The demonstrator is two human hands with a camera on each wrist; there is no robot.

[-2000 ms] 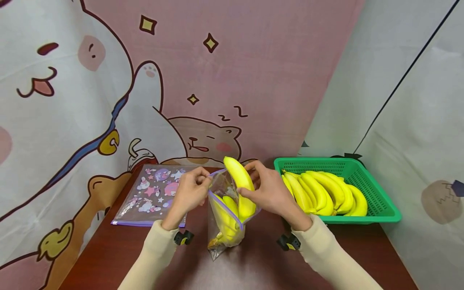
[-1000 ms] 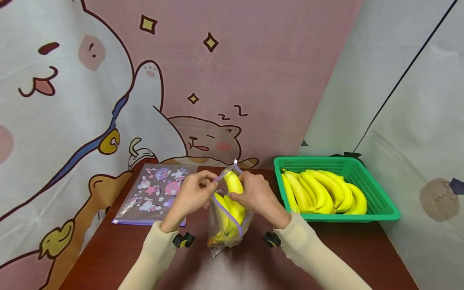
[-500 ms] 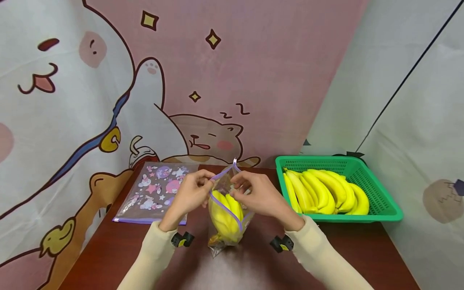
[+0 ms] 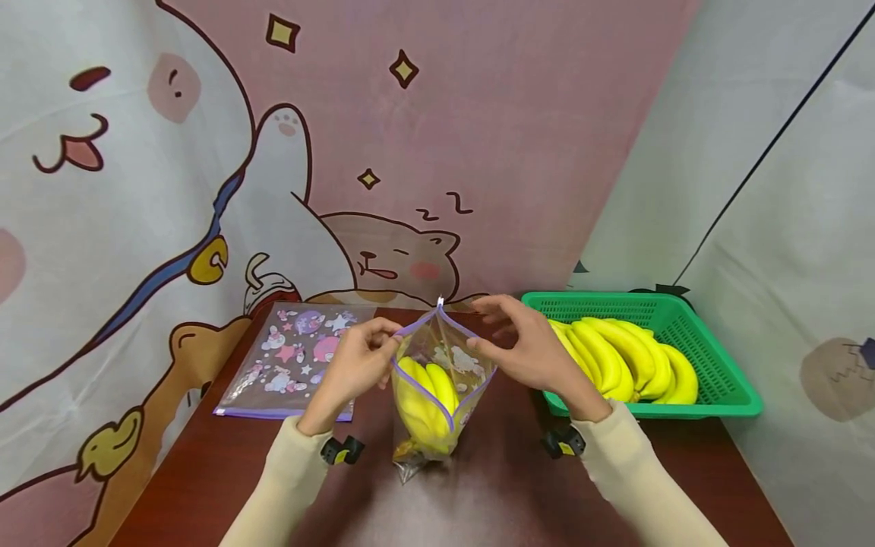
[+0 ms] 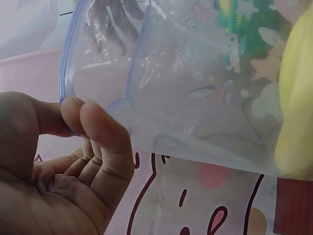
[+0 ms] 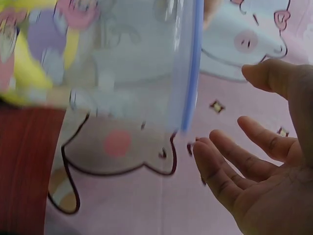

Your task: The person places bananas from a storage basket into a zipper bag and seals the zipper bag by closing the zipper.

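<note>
A clear zip bag (image 4: 472, 380) with a purple zip edge stands on the table, its mouth spread wide. Inside it several yellow bananas (image 4: 425, 406) lean together, stems down at the bag's lower left corner. My left hand (image 4: 361, 355) pinches the bag's left rim between thumb and forefinger, as the left wrist view shows close up. On the other side my right hand (image 4: 529, 346) is beside the right rim with fingers spread and nothing in them. In the right wrist view a gap shows between those fingers (image 6: 215, 166) and the purple zip edge (image 6: 191, 73).
At the right a green basket (image 4: 734, 399) holds several more bananas (image 4: 618, 361). A flat printed zip bag (image 4: 287, 365) lies on the table at the left. The brown table (image 4: 519, 486) ends at a cartoon-printed cloth (image 4: 519, 137) behind.
My right hand lowered a banana into the bag, let it go, then drew away to the right toward the basket. The left hand has kept its pinch on the rim.
</note>
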